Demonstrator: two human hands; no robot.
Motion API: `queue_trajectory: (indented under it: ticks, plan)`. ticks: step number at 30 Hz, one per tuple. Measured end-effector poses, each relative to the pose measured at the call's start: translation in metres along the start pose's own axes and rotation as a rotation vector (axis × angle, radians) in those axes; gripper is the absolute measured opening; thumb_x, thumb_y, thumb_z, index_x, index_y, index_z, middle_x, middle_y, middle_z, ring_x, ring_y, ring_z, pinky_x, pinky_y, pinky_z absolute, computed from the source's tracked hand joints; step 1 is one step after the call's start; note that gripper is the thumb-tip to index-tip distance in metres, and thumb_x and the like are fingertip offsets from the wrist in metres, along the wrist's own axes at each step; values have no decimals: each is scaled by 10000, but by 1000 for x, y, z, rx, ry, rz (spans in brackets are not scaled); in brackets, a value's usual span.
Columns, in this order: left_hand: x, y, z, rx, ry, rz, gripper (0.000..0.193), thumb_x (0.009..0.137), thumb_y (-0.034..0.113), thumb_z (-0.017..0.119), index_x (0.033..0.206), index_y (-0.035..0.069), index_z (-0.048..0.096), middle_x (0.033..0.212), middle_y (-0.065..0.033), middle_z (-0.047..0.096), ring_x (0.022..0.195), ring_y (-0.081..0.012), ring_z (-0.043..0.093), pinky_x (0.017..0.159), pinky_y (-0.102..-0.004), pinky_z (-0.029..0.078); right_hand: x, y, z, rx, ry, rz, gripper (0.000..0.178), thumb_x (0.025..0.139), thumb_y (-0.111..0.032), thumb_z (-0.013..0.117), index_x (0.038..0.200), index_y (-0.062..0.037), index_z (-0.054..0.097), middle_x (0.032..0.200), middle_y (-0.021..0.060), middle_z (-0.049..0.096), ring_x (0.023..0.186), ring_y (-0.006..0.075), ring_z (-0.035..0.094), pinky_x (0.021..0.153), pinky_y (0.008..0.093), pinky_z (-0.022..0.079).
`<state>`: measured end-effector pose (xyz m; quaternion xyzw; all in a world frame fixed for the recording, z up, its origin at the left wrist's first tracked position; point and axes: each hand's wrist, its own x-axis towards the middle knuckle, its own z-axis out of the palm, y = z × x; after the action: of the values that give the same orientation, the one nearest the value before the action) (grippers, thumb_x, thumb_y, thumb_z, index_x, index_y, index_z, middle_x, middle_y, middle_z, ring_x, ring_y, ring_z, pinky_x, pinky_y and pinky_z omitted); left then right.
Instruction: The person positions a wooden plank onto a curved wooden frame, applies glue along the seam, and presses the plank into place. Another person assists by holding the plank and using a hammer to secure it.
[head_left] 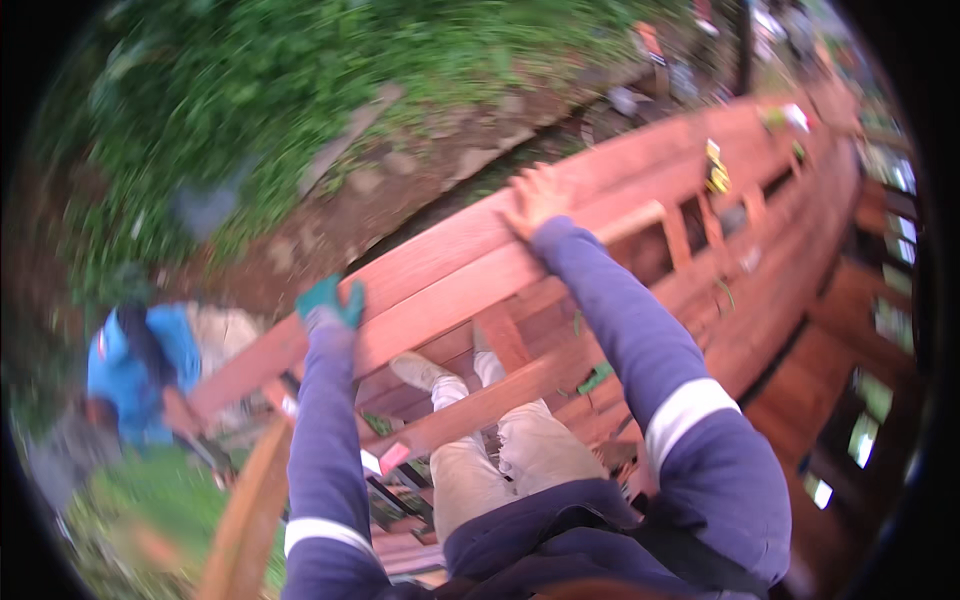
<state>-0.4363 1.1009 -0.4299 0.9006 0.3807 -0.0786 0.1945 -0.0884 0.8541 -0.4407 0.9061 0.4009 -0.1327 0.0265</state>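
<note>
Long reddish wooden boards (440,290) lie side by side in front of me on a timber frame. My right hand (540,198) is bare and rests on them with its fingers spread. To the left, my left hand (330,303), in a green glove, lies on the same boards, its thumb apart from the fingers. Between my arms, a narrower wooden beam (490,395) crosses just in front of my legs. Motion blur softens the finger edges. Neither hand shows a thing inside it.
A person in a blue top (150,360) is low at the left, beside the boards' end. A yellow and black item (716,168) lies on the boards at the right. Open gaps show between the frame's timbers (678,235). Green plants (230,110) grow beyond a dirt strip.
</note>
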Motion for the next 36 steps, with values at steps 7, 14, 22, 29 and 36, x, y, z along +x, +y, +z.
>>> queue_trajectory:
  ticks: [7,14,22,29,36]
  plan:
    - [-13,-3,5,-22,-31,-162,607,880,651,550,1194,153,693,1249,-124,659,1232,-331,554,1121,-569,276,30,16,43,-259,130,37,718,949,-712,480,1422,-174,540,1535,70,463,1508,279,292,1099,815,156]
    - [-28,8,25,-39,281,-147,634,936,595,511,1357,128,599,1500,-138,484,1453,-378,342,1220,-624,116,38,28,33,-246,-103,29,790,938,-744,480,1467,-158,485,1577,82,410,1524,301,248,1094,819,184]
    - [-212,37,45,-733,568,-398,384,878,204,697,1225,46,647,1258,-189,655,1099,-392,653,962,-478,527,24,-31,2,-441,-194,71,700,946,-502,662,1550,-242,423,1605,105,392,1503,339,318,1179,657,274]
    - [-462,33,85,-739,432,-831,140,904,233,635,925,99,670,866,-147,700,791,-396,684,712,-504,546,-153,-118,20,76,-299,-583,703,784,-151,760,1433,-38,513,1475,296,467,1355,459,472,1151,492,394]
    - [-593,63,83,-862,-400,-1082,404,900,451,556,1065,142,758,1037,-184,743,1031,-393,696,910,-507,542,-295,-140,13,102,-1007,-674,580,845,-361,749,1334,-73,630,1163,221,722,1052,353,717,920,447,564]
